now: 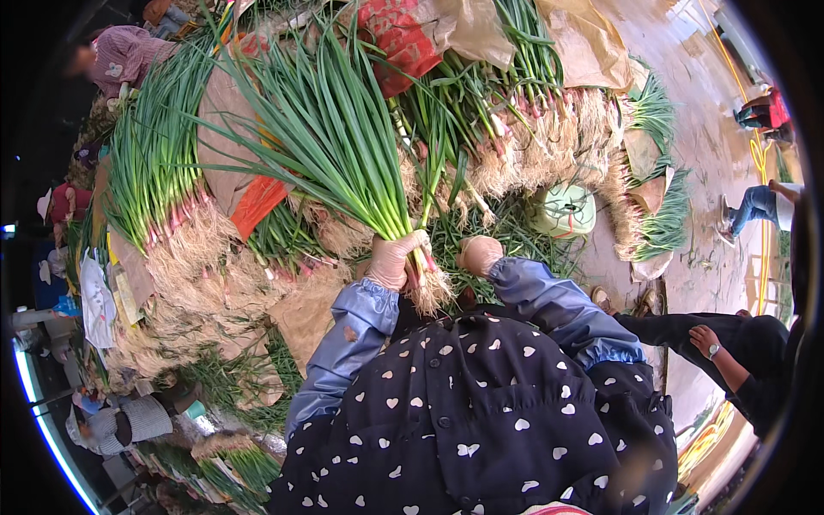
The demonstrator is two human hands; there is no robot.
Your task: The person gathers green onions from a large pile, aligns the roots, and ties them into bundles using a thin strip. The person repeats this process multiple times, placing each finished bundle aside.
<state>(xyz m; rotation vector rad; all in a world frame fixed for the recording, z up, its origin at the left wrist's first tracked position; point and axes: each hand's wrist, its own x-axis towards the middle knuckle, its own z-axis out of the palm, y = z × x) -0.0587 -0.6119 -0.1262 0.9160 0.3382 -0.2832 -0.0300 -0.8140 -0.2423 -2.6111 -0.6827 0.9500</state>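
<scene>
My gloved left hand [391,261] is closed around a bunch of spring onions [360,154] just above the root end. The long green leaves fan out up and to the left. Reddish-white bases and pale stringy roots [431,286] stick out below my grip. To the right of the bunch is my gloved right hand [481,256], its fingers curled and turned away from view. Whether it holds anything is hidden. Loose green leaves [515,238] lie around and beneath it. Both forearms wear blue sleeve covers.
Piles of rooted spring onions [154,161] lie left, with another row [534,129] ahead. Brown paper sheets [589,45] and a red-printed sack [399,45] cover parts. A pale green plastic container [563,209] stands right. A person's legs [702,335] extend beside me; others work at left.
</scene>
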